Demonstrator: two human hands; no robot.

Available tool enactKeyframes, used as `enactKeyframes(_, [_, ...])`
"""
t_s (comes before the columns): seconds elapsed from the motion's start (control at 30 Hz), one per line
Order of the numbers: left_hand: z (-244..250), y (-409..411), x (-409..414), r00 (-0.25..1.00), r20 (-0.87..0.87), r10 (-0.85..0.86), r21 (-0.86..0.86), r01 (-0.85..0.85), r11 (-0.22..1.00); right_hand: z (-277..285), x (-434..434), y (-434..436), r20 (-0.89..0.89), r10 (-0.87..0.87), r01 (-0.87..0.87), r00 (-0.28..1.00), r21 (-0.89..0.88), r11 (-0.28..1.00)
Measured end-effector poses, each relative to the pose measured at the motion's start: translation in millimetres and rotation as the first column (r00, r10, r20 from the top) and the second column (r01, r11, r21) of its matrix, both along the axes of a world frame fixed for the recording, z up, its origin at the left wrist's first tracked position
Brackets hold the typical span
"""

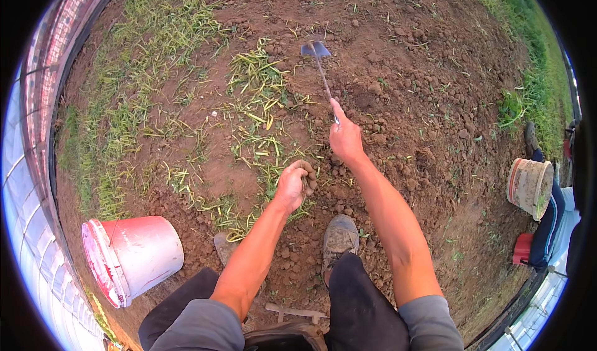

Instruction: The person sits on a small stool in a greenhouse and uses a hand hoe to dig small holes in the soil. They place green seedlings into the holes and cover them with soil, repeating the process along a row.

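My right hand (346, 135) grips the handle of a small hand hoe (322, 75), thumb laid along it. The hoe's flat metal blade (318, 49) is at the far end, over bare brown soil. My left hand (295, 185) is low over the ground, its soil-covered fingers curled inward; whether they hold anything cannot be made out. Beneath and beyond it lie cut green and yellowish leaves and stalks (256, 80). Loose clods (373, 89) cover the ground right of the hoe.
A pink-and-white plastic bucket (144, 248) lies tipped at my left. My shoe (341, 239) is planted between my arms. At the far right are another person's leg (546, 234), a dirty white bucket (529, 187) and a red object (522, 248). Grass (536, 71) borders the soil.
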State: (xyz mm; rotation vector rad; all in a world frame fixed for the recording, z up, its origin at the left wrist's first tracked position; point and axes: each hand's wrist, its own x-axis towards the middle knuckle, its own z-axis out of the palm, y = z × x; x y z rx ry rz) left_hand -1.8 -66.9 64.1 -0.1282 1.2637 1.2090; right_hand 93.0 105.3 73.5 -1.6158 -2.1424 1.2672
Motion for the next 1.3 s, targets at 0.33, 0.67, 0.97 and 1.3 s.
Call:
enactKeyframes(0.33, [-32, 38, -18, 0.627, -0.769, -0.126, -0.064, 0.122, 0.991, -14, 68, -103, 0.023, 0.01, -0.007, 1.0, -0.141, 0.99])
enactKeyframes(0.67, [-40, 124, -68, 0.116, -0.965, -0.234, -0.168, 0.413, 0.895, -7, 101, -127, -0.051, -0.073, 0.058, 0.996, -0.236, 0.97])
enactKeyframes(0.97, [-66, 113, -77, 0.032, -0.979, -0.203, -0.176, 0.377, 0.909, 5, 126, -157, -0.044, -0.109, 0.101, 0.993, -0.154, 0.983])
enactKeyframes(1.3, [-23, 123, -74, 0.076, -0.861, -0.504, -0.354, 0.622, 0.698, 18, 145, -171, 0.025, -0.182, 0.183, 0.983, -0.117, 0.976])
